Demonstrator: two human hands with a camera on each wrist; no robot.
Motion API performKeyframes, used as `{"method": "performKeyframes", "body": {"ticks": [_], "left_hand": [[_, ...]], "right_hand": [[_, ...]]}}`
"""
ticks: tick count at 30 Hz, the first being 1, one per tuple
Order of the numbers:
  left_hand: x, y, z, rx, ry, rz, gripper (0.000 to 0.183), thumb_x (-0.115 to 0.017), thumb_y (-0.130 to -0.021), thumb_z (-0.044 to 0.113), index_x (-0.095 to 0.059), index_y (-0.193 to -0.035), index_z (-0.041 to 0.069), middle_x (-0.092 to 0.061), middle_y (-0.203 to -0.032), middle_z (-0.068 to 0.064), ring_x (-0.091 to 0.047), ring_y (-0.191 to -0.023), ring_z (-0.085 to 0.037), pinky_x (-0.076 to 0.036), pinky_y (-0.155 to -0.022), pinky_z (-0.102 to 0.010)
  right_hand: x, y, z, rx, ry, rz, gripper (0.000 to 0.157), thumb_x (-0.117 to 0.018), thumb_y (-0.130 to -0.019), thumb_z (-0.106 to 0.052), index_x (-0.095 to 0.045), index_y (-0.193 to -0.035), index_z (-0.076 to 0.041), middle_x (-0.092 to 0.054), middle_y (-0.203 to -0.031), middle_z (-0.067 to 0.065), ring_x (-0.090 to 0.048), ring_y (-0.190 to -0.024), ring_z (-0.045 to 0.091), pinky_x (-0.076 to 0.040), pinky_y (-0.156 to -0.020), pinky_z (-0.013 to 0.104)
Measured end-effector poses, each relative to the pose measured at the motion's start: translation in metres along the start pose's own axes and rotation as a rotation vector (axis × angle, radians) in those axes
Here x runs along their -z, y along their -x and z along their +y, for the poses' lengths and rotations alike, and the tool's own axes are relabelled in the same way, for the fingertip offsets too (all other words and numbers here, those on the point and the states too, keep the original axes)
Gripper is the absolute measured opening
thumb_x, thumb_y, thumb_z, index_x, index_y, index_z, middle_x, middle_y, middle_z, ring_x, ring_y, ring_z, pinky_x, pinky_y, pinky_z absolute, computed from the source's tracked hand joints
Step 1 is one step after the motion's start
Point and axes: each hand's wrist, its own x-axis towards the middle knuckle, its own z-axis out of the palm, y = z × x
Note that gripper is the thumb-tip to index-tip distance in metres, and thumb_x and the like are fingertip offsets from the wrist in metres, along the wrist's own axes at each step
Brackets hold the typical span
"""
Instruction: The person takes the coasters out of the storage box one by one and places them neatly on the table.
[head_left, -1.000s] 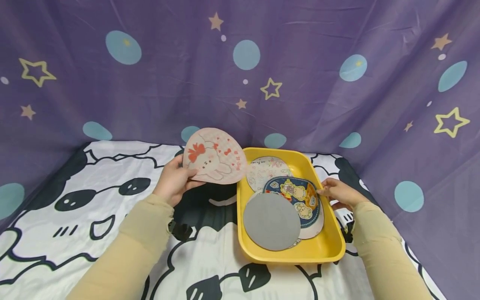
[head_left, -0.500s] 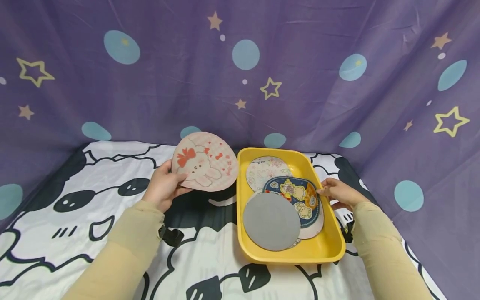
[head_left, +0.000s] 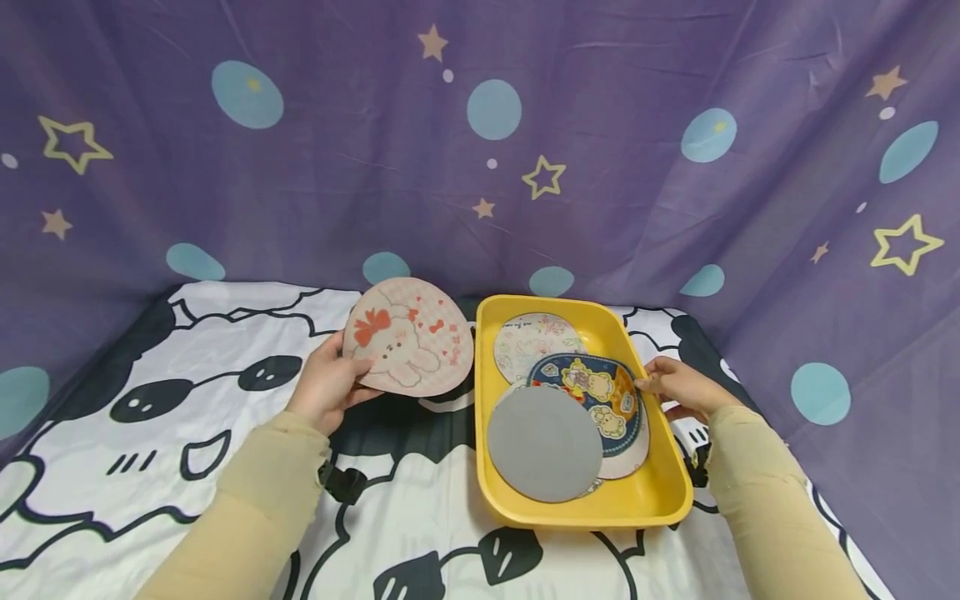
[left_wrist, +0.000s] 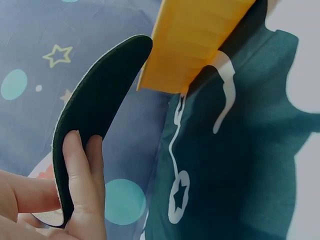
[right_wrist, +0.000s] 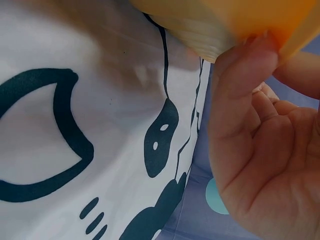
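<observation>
My left hand (head_left: 327, 385) pinches a round pink mat (head_left: 408, 337) by its left edge, thumb on the printed face. The mat shows a white rabbit with a red bow and is held tilted, just left of a yellow plastic tray (head_left: 487, 500). In the left wrist view the mat's dark underside (left_wrist: 100, 95) faces the camera, with fingers (left_wrist: 80, 165) pressed against it. My right hand (head_left: 678, 387) grips the tray's right rim between thumb and fingers. The right wrist view shows that hand (right_wrist: 255, 130) on the tray's wall (right_wrist: 215, 25).
Inside the tray several round mats overlap: a plain grey one (head_left: 545, 446) on top, a dark blue one with cartoon bears (head_left: 618, 392) and a pale floral one (head_left: 528, 337). A black-and-white cartoon cloth (head_left: 247, 467) covers the table. Behind hangs a purple curtain (head_left: 315, 183).
My left hand has drawn the pink mat leftward off the tray's edge and lowered it slightly. My right hand stays on the tray rim, and the tray has not moved.
</observation>
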Motion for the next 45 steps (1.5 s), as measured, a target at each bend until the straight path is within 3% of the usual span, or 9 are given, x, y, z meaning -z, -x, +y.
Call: {"method": "performKeyframes", "body": {"ticks": [10,22,31,38,45], "left_hand": [[-0.002,-0.005,-0.013,0.014,-0.045,0.022,0.056,-0.044,-0.099,-0.003,-0.033,-0.153,0.01,-0.063,-0.111,-0.009,-0.069,-0.071,-0.005,-0.061,-0.065,-0.026],[-0.006,-0.008,-0.021,0.049,-0.039,-0.006,0.058,-0.043,-0.099,-0.004,-0.029,-0.154,0.009,-0.059,-0.123,-0.019,-0.069,-0.073,-0.007,-0.062,-0.067,-0.029],[-0.004,-0.009,-0.025,0.099,-0.016,-0.029,0.06,-0.044,-0.099,-0.005,-0.027,-0.155,0.01,-0.063,-0.117,-0.016,-0.07,-0.074,-0.01,-0.062,-0.068,-0.034],[-0.003,-0.011,-0.028,0.128,-0.024,-0.056,0.06,-0.044,-0.099,-0.004,-0.027,-0.155,0.01,-0.068,-0.1,-0.007,-0.071,-0.075,-0.012,-0.062,-0.07,-0.035],[-0.001,-0.013,-0.029,0.141,-0.061,-0.074,0.063,-0.044,-0.098,-0.004,-0.025,-0.156,0.011,-0.066,-0.103,-0.008,-0.07,-0.074,-0.012,-0.062,-0.069,-0.035]], "right_hand": [[0.0,0.001,0.0,0.004,0.003,0.002,0.033,-0.057,-0.1,-0.024,-0.046,-0.12,0.0,-0.062,-0.102,0.009,-0.06,-0.084,0.018,-0.058,-0.069,0.034],[-0.001,0.0,0.002,0.002,-0.011,0.006,0.033,-0.057,-0.099,-0.023,-0.046,-0.12,0.0,-0.061,-0.1,0.008,-0.06,-0.083,0.018,-0.058,-0.069,0.034],[0.0,-0.001,0.001,-0.001,-0.012,0.005,0.032,-0.058,-0.099,-0.024,-0.048,-0.118,-0.001,-0.062,-0.101,0.008,-0.061,-0.084,0.018,-0.058,-0.07,0.034],[0.0,0.001,0.0,0.001,-0.002,0.005,0.031,-0.058,-0.099,-0.024,-0.047,-0.118,-0.001,-0.061,-0.101,0.009,-0.06,-0.084,0.018,-0.059,-0.07,0.034],[0.0,0.0,0.0,0.001,-0.004,-0.001,0.032,-0.058,-0.099,-0.024,-0.047,-0.118,-0.001,-0.061,-0.101,0.009,-0.06,-0.084,0.018,-0.059,-0.069,0.034]]}}
